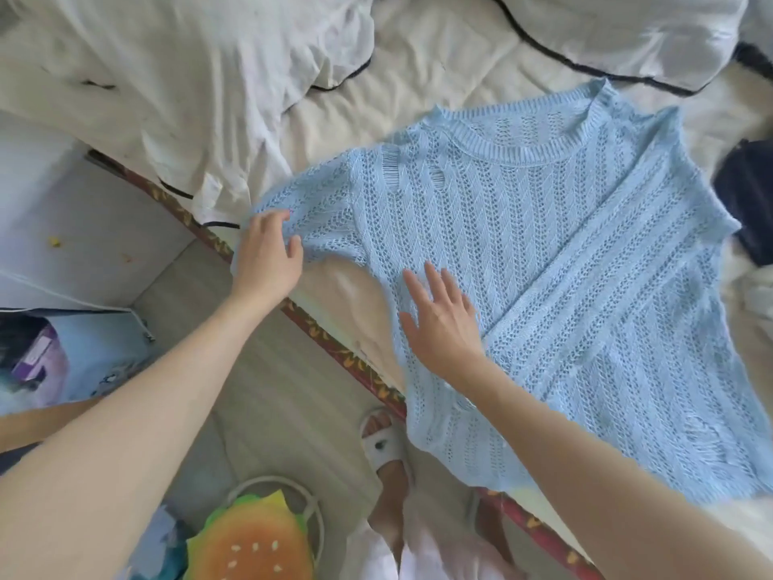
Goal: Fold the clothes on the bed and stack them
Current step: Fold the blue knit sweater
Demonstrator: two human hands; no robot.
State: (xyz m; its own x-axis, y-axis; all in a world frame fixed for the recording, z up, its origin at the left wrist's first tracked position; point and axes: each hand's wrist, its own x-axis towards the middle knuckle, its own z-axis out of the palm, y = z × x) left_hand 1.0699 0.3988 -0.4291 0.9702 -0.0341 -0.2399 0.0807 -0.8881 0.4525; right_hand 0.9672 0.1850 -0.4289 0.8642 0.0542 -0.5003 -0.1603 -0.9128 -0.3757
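Your blue knit sweater (543,261) lies face up near the edge of the bed (439,56), hem hanging over the side. Your left hand (267,257) pinches the sleeve end, seemingly thumb beneath, probably to fold it inward. Your right hand (439,324) presses flat, fingers spread, pinning the body so it won't slide.

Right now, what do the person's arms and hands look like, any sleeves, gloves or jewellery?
Both forearms are bare right up to the picture's edge: no sleeves in view. The left hand and right hand wear no gloves, and no rings, watch or bracelets show. The nails look short and unpainted.
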